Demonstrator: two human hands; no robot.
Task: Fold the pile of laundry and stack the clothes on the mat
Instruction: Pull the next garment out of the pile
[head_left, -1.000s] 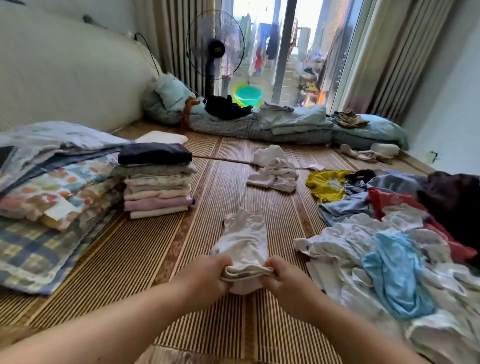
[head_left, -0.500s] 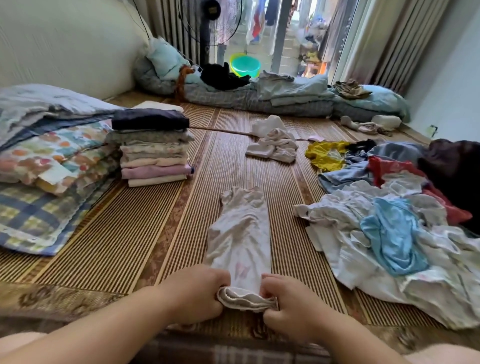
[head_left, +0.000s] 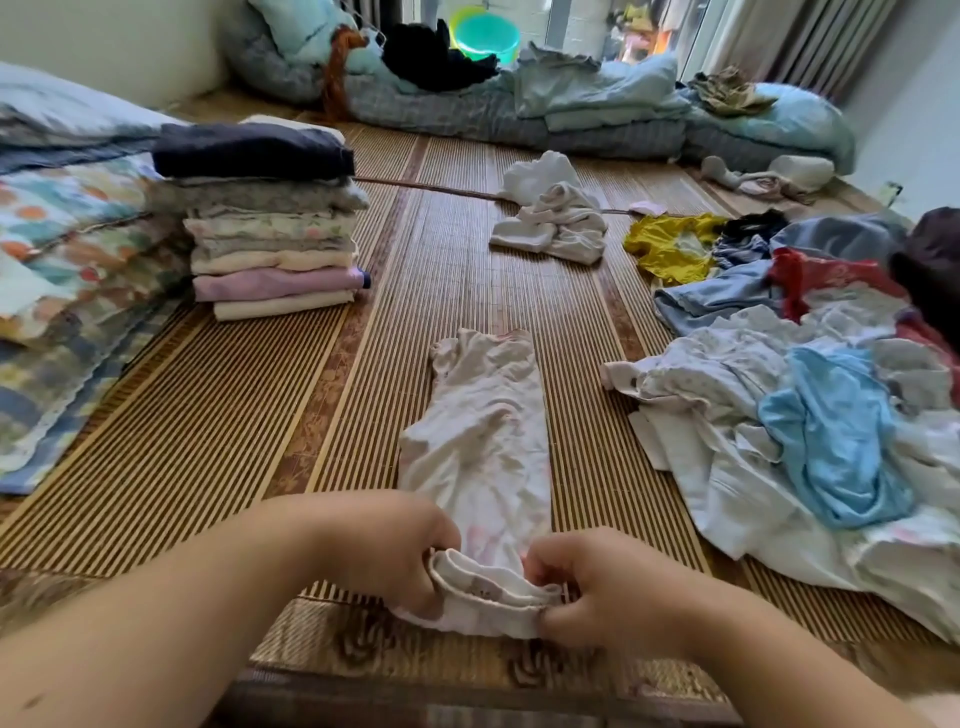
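Down near the front edge of the bamboo mat (head_left: 218, 441), a pale cream garment (head_left: 483, 441) laid out flat, long axis running straight away from the camera, far end with its frilled openings pointing toward the window side, near hem rolled back on itself. Left hand (head_left: 379, 551) curled round the left corner of that rolled hem, thumb tucked under the fold; right hand (head_left: 597, 582) pinching the right corner, fingers bent over the edge. Both grips closed on the cloth. Faint pink print near the hem, too blurred to read; no label or writing legible anywhere.

To the left, a neat stack of folded clothes (head_left: 270, 228) standing on the mat, dark navy piece on top, lilac and cream ones at the bottom, folded edges facing right. Just beside the stack, further left, patterned bedding (head_left: 62, 260) lying in layers. To the right, the unfolded laundry pile (head_left: 810, 395) spread loosely, a sky-blue piece on top, red and yellow ones behind. Further back in the middle, a small crumpled white heap (head_left: 550, 218), well apart from the garment. Along the back, blue-grey quilts (head_left: 597, 114) and a green basin (head_left: 485, 36).
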